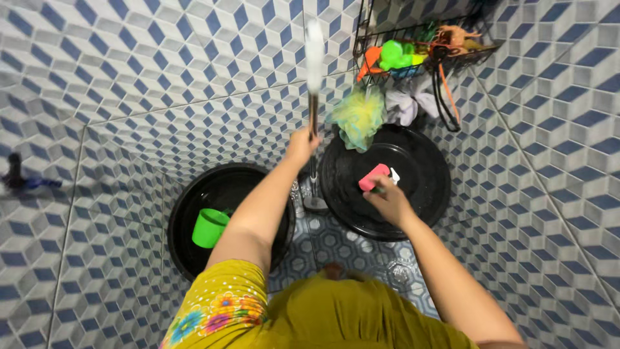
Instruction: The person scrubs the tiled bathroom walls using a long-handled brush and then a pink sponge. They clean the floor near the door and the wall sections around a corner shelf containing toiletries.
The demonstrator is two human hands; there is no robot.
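Observation:
My left hand (302, 145) is raised and closed around the wooden handle of a long brush (314, 58) whose pale head points up along the tiled wall. My right hand (385, 199) grips a pink scrub brush (374, 176) with a white end, held over the big black basin (423, 194) on the right. A second black basin (187, 213) sits on the left under my left forearm, with a green cup (209, 227) inside it.
A wire rack (413, 45) on the wall holds orange and green items; a yellow-green mesh puff (357, 117) and a pale cloth (407, 106) hang below it. A tap (16, 174) sticks out of the left wall. Blue-and-white tiles cover walls and floor.

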